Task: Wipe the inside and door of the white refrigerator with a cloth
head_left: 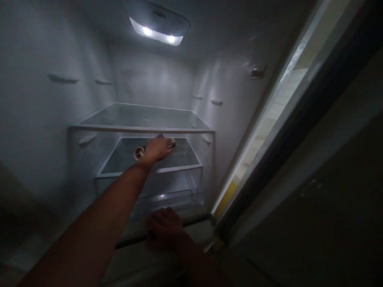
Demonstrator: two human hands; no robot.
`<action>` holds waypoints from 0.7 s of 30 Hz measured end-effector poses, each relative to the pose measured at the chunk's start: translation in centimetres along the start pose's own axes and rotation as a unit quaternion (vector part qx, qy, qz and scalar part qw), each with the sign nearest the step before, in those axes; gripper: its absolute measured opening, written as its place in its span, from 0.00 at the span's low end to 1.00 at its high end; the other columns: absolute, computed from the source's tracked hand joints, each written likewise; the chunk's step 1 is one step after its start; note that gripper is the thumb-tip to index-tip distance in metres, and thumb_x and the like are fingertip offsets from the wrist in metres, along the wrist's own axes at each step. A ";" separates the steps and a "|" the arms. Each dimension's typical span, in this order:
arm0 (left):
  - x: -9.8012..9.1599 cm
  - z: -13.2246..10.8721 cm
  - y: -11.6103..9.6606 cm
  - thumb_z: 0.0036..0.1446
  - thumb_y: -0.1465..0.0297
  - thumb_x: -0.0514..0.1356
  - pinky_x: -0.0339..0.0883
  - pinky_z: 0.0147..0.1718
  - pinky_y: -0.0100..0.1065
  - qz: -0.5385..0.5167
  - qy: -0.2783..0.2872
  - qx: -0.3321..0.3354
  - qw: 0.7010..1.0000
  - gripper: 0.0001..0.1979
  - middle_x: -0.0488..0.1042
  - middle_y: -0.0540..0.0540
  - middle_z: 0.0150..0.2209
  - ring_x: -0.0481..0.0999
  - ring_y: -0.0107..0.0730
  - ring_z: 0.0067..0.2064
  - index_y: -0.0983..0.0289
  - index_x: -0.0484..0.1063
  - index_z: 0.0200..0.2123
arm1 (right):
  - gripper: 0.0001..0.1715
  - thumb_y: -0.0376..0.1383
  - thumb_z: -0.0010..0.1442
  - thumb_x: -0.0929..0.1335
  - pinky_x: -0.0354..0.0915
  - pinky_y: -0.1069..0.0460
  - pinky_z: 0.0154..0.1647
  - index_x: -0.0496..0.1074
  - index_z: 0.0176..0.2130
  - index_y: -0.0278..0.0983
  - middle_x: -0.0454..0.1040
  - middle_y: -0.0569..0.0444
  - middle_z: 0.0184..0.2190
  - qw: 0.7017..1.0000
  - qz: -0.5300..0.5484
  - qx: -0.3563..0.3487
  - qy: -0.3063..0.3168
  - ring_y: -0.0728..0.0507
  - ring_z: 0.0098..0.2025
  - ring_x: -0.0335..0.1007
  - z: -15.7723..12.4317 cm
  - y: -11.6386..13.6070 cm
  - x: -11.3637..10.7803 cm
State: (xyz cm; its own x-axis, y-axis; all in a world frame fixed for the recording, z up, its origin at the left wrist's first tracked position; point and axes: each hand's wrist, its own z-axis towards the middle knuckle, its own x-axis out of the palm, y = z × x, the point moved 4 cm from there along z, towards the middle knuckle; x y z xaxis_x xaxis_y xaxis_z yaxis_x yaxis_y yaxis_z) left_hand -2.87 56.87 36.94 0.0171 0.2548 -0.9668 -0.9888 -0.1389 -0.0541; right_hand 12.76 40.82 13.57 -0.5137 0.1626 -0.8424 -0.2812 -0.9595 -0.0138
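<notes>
Inside a lit fridge, my left hand (pixel 157 150) is closed on a crumpled cloth (pixel 139 152), pressed onto the lower glass shelf (pixel 185 155). Parts of the cloth stick out on both sides of the hand, one part rolled at its left. Above this hand is the front edge of the upper glass shelf (pixel 143 128). My right hand (pixel 164 225) is lower down, at the fridge's front bottom edge, in front of a clear drawer (pixel 167 199). Its fingers are curled, and the dark hides whether anything is in them.
A lamp (pixel 158 30) shines from the fridge ceiling. Small shelf supports (pixel 63 79) stick out of both side walls. The open door (pixel 299 159) stands at the right, with a bright gap beside its hinge side.
</notes>
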 end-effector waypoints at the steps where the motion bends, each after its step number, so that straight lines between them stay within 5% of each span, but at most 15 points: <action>1: 0.2 0.0 -1.8 0.65 0.54 0.57 0.72 0.55 0.49 -0.008 0.000 0.022 1.000 0.24 0.81 0.63 0.57 0.81 0.57 0.57 0.54 0.77 0.59 | 0.21 0.49 0.63 0.72 0.65 0.45 0.49 0.71 0.51 0.43 0.77 0.53 0.46 1.000 -0.001 -0.002 -0.003 0.40 0.47 0.70 -0.1 0.0 0.1; 5: 0.8 -1.0 -8.3 0.63 0.55 0.61 0.72 0.55 0.47 -0.042 0.002 0.113 0.993 0.23 0.82 0.60 0.56 0.81 0.55 0.58 0.51 0.77 0.60 | 0.23 0.47 0.62 0.71 0.66 0.44 0.48 0.71 0.53 0.42 0.78 0.51 0.48 1.000 -0.006 -0.002 -0.022 0.40 0.47 0.71 -0.3 -0.1 0.5; 9: 0.5 -2.8 -10.6 0.63 0.53 0.61 0.73 0.56 0.48 -0.064 0.000 0.174 0.983 0.24 0.81 0.61 0.58 0.80 0.55 0.59 0.52 0.76 0.60 | 0.22 0.46 0.61 0.71 0.66 0.44 0.47 0.70 0.52 0.42 0.77 0.49 0.46 1.000 -0.020 0.001 -0.013 0.39 0.45 0.70 -0.3 -0.1 0.8; 15: -0.2 -4.9 -7.3 0.62 0.47 0.63 0.75 0.51 0.42 -0.079 0.045 0.202 0.975 0.21 0.84 0.55 0.52 0.84 0.51 0.54 0.48 0.81 0.52 | 0.23 0.47 0.60 0.73 0.68 0.45 0.50 0.70 0.51 0.42 0.78 0.53 0.46 1.000 -0.003 0.011 -0.013 0.40 0.47 0.71 -0.4 -0.2 0.7; 21: -1.1 -5.0 1.0 0.63 0.50 0.60 0.74 0.55 0.48 -0.031 0.062 0.069 0.995 0.27 0.80 0.60 0.60 0.80 0.58 0.59 0.51 0.76 0.61 | 0.24 0.48 0.60 0.74 0.69 0.44 0.49 0.70 0.51 0.43 0.79 0.54 0.45 1.000 -0.005 0.012 -0.027 0.40 0.46 0.72 -0.4 -0.1 0.4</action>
State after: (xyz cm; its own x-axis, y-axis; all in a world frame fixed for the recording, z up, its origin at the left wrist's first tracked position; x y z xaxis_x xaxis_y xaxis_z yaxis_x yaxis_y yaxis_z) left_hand -3.15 51.67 36.69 0.0887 0.1375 -0.9865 -0.9960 0.0088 -0.0884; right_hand 12.89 40.88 12.99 -0.5531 0.1845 -0.8125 -0.3049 -0.9523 -0.0087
